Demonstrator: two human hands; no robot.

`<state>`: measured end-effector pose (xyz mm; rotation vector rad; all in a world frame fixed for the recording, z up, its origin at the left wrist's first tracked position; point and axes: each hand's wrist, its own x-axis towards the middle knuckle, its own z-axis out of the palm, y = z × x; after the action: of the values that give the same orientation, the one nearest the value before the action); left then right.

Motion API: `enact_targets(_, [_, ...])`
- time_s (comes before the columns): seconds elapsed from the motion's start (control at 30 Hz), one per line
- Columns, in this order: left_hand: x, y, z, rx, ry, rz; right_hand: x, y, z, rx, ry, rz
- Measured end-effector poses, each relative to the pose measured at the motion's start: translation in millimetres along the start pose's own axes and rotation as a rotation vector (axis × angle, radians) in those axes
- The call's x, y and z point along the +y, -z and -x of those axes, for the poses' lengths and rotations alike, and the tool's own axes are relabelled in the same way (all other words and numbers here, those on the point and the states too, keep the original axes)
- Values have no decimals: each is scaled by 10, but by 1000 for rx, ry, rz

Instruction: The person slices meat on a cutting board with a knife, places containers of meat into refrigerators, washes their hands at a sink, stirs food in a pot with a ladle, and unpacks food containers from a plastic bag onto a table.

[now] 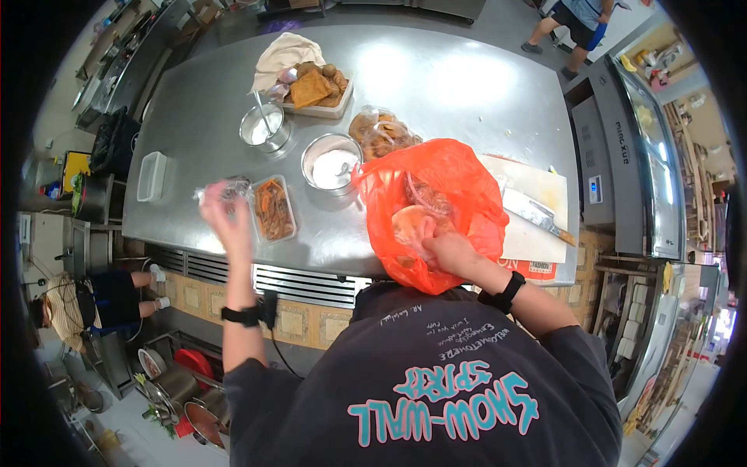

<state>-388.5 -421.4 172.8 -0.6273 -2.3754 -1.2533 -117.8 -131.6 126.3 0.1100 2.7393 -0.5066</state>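
My right hand (447, 251) reaches into an open red plastic bag (478, 183) at the table's near edge. Its fingers are closed on a pale tan piece of food (410, 223), perhaps meat. A darker brown piece of food (428, 194) lies deeper in the bag. My left hand (224, 216) is smeared by motion over a small clear plastic bag (240, 187) with dark contents. Whether its fingers grip that bag, I cannot make out. Just right of this hand stands a clear tub (292, 226) filled with brown strips of food.
Two metal pots (264, 144) (313, 187) with white contents stand mid-table. Behind them is a heaped food tray (342, 109). A knife (537, 214) lies on a white cutting board (545, 245) at right. An empty tub (152, 177) sits far left. Two people are farther off.
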Motion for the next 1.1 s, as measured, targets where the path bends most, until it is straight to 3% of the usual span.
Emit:
enact_targets(0.03, [9, -129, 252, -122, -2, 145, -7, 24, 10, -51, -26, -70])
enact_targets(0.07, [356, -213, 476, -245, 126, 242, -35, 84, 36, -53, -30, -133])
enact_targets(0.1, [-27, -456, 840, -386, 69, 281, -76, 167, 75, -56, -35, -197])
enact_targets(0.17, [229, -672, 1359, -648, 463, 546, -83, 207, 101, 7, -40, -286])
enact_targets(0.2, [79, -825, 1618, -887, 641, 521, -60, 201, 116, 71, -40, -312])
enact_targets(0.23, [255, -876, 1716, -990, 944, 582, -30, 196, 124, 137, -39, -337])
enact_targets(0.33, [855, -847, 1663, -1022, 1267, 845, 81, 148, 92, 290, -111, -809])
enact_targets(0.43, [594, -973, 1787, -968, 1303, 1246, 90, 427, 153, 198, -15, -919])
enact_targets(0.5, [452, -1029, 1863, -917, 1291, 1169, 37, 393, 130, 266, -29, -1133])
enact_targets(0.57, [560, -1003, 1804, -832, 1291, 1185, 52, 331, 96, 271, 5, -1136])
enact_targets(0.63, [701, -987, 1742, -751, 1173, 1094, 105, 319, 54, 217, 86, -924])
enact_targets(0.67, [733, -989, 1719, -712, 1114, 1050, 81, 345, 60, 193, 70, -1001])
enact_targets(0.73, [504, -1066, 1790, -807, 925, 1007, 10, 421, 73, 146, 39, -1153])
enact_targets(0.83, [356, -1156, 1880, -942, 731, 721, 137, 340, -1, 161, 63, -918])
enact_targets(0.97, [458, -1080, 1807, -1069, 309, 134, 158, 521, -12, 151, -196, -1011])
enact_targets(1.07, [286, -1194, 1950, -738, 99, 213, 212, 636, -5, 196, -331, -1290])
enact_targets(1.1, [259, -1230, 1981, -775, 137, 147, 124, 766, 59, 194, -326, -1373])
